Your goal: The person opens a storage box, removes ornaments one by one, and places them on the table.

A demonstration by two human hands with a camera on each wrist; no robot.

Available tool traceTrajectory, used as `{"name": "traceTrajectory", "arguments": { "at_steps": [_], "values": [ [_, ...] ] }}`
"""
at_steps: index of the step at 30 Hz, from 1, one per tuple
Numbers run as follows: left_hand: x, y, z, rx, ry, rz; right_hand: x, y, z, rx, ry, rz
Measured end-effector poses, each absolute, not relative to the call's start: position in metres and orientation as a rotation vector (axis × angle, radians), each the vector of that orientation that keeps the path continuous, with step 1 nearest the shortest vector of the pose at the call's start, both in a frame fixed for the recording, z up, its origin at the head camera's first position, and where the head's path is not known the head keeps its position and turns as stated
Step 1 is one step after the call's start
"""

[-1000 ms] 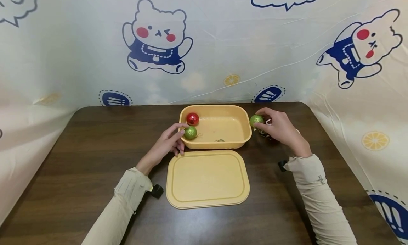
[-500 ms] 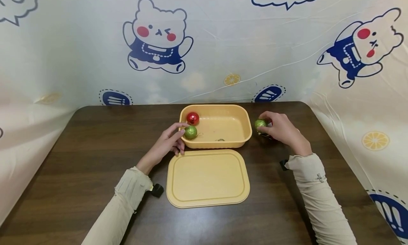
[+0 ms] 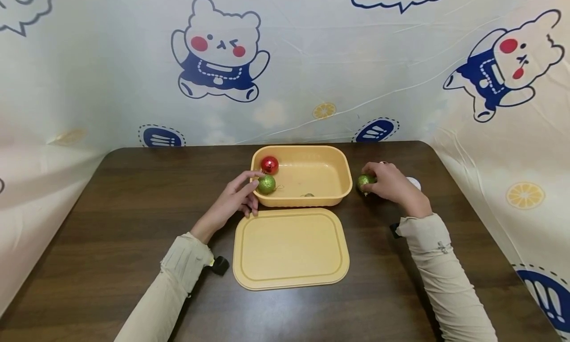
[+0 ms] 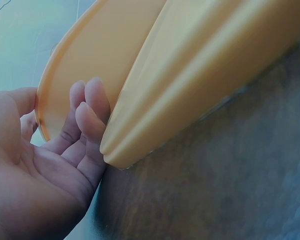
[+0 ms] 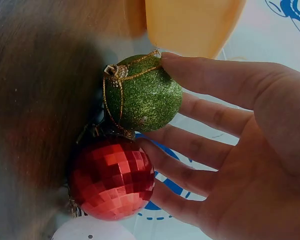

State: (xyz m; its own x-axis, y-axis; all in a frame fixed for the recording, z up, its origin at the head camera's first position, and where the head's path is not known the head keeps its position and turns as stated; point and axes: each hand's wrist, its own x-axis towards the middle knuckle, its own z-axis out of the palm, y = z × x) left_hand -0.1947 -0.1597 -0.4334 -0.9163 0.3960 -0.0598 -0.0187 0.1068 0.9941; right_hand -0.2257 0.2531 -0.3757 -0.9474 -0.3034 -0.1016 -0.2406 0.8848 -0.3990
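Note:
My right hand [image 3: 389, 186] pinches a glittery green Christmas bauble [image 5: 142, 95] with a gold cord, thumb and index finger on it, low over the table right of the yellow box. A faceted red bauble [image 5: 111, 177] lies against its other fingers, which reach behind it; in the head view the hand hides this one. My left hand [image 3: 233, 196] grips the left wall of the yellow box [image 3: 307, 202], thumb and index finger over the rim and the rest outside. Inside the box, a green bauble [image 3: 266, 184] sits beside those fingertips, near a shiny red bauble [image 3: 269, 165].
The flat yellow lid [image 3: 291, 250] lies in front of the box, close to my left fingertips. A round white thing [image 3: 414, 182] shows behind my right hand. Printed cloth [image 3: 294, 74] hangs around the dark wooden table [image 3: 147, 218].
My right hand has moved slightly right and down with its green bauble, away from the box. The white thing behind it has come into sight. My left hand has stayed put.

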Motion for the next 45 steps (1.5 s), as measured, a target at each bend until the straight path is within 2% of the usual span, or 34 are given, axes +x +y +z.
{"name": "traceTrajectory", "arguments": {
  "at_steps": [19,30,37,45],
  "values": [
    [-0.195,-0.162,-0.435,0.383,2.062,1.879,-0.224,0.244,-0.383,-0.615,2.938,-0.551],
    [-0.197,-0.162,-0.434,0.389,2.059,1.883,-0.225,0.248,-0.378,-0.496,2.917,-0.564],
    [-0.197,-0.163,-0.436,0.381,2.054,1.880,-0.225,0.249,-0.373,-0.555,2.947,-0.647],
    [-0.198,-0.162,-0.435,0.390,2.053,1.873,-0.219,0.224,-0.371,-0.564,3.060,-0.737]
  ]
}}
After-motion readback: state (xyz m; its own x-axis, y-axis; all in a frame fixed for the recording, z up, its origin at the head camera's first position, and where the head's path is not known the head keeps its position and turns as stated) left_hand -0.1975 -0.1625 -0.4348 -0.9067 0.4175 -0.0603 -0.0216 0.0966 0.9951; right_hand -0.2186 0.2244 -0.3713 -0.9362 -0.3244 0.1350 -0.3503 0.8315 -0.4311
